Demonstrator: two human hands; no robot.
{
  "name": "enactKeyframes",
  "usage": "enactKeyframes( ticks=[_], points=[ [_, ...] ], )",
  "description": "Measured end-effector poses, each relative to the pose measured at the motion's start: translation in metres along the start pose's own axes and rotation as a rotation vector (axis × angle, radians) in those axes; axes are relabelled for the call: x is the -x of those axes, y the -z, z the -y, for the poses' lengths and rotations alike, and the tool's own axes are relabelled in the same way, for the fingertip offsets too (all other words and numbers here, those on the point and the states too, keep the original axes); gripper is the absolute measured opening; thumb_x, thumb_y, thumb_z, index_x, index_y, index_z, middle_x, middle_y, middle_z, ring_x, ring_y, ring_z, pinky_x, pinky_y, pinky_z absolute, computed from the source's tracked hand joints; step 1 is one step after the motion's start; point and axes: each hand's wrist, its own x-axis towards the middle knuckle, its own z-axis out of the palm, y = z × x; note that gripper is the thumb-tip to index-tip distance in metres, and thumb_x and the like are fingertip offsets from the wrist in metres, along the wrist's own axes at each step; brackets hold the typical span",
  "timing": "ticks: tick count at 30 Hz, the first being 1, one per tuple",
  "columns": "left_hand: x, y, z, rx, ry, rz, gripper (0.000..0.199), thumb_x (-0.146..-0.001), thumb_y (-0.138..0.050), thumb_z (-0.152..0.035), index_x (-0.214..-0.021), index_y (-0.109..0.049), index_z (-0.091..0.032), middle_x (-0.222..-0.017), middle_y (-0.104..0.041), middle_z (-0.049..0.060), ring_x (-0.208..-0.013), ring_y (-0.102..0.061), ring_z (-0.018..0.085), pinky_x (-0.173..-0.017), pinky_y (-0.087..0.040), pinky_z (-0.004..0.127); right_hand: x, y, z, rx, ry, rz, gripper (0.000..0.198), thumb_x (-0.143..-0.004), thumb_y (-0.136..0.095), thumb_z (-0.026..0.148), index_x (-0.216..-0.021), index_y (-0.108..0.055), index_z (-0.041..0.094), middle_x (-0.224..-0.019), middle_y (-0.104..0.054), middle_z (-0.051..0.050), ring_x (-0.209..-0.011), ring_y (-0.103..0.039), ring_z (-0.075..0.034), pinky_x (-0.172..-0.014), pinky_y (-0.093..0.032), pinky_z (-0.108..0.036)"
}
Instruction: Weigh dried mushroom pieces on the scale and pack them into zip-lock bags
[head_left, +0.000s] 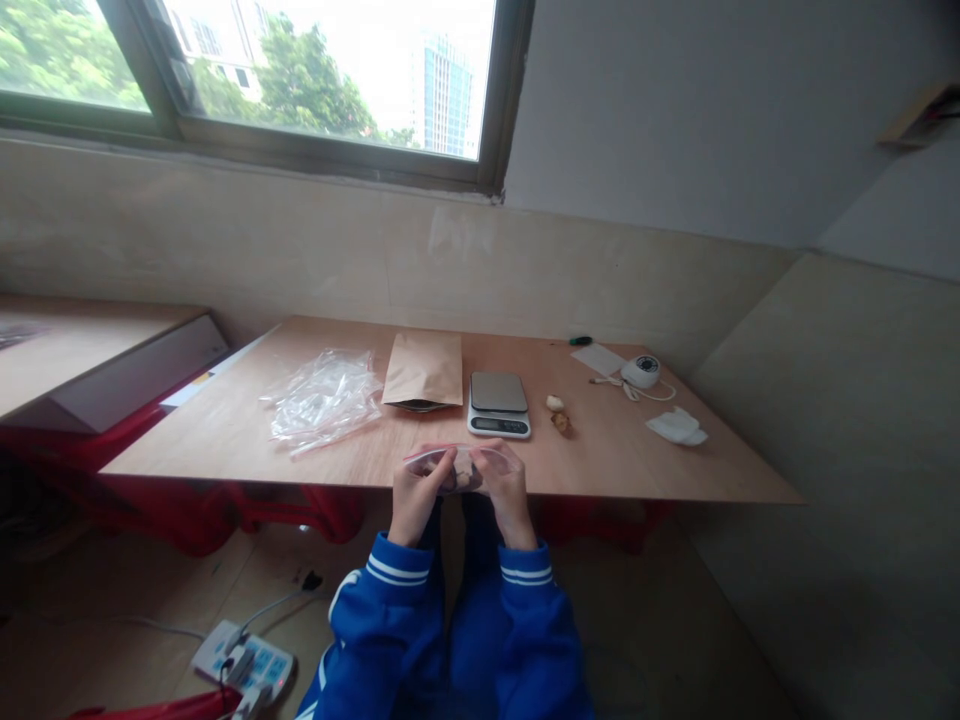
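Observation:
Between my two hands is a clear zip bag (463, 480) with a reddish seal strip along its top. Some pale and dark pieces show inside it, too small to name. My left hand (417, 492) is closed on the bag's left side, thumb over the near face. On the right side, my right hand (508, 488) grips it the same way. The bag is held at the table's front edge. Just beyond it stands a kitchen scale (499, 405) with a bare metal plate. A brown paper pouch (424, 370) lies to the scale's left, its mouth toward me.
Clear plastic bags (326, 400) lie heaped at the left of the table (225, 430). Right of the scale are a whitish lump (555, 403) and a brown lump (561, 424). Farther right sit a white dome camera (641, 371) with cable and a crumpled white tissue (677, 427).

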Motion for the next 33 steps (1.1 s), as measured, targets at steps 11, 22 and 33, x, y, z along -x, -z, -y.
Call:
enactKeyframes(
  ticks=[11, 22, 33],
  points=[
    [-0.002, 0.002, 0.004, -0.069, 0.002, 0.097, 0.028, -0.076, -0.063, -0.041, -0.076, -0.067, -0.013, -0.046, -0.053, -0.003, -0.044, -0.049, 0.008, -0.044, -0.038, 0.018, -0.002, -0.005, -0.009, -0.008, -0.042, 0.073, 0.022, -0.072, -0.070, 0.038, -0.077, -0.069, 0.017, -0.069, -0.068, -0.002, -0.064, -0.062, -0.016, -0.059, -0.050, -0.026],
    [-0.001, -0.006, 0.004, -0.114, -0.041, 0.023, 0.028, -0.076, -0.063, -0.041, -0.078, -0.069, -0.015, -0.050, -0.058, -0.002, -0.047, -0.053, 0.011, -0.047, -0.041, 0.021, 0.003, -0.016, -0.002, -0.017, 0.005, -0.035, 0.022, -0.071, -0.070, 0.037, -0.072, -0.063, 0.017, -0.069, -0.067, -0.001, -0.066, -0.061, -0.016, -0.061, -0.049, -0.025],
    [-0.016, 0.022, 0.028, -0.059, 0.087, 0.105, 0.039, -0.084, -0.048, -0.047, -0.094, -0.068, -0.015, -0.080, -0.064, 0.005, -0.073, -0.056, 0.015, -0.068, -0.045, 0.026, -0.025, 0.107, -0.007, 0.194, 0.061, -0.486, 0.036, -0.066, -0.072, 0.044, -0.083, -0.069, 0.012, -0.065, -0.066, -0.003, -0.061, -0.058, -0.016, -0.059, -0.045, -0.027]
  ],
)
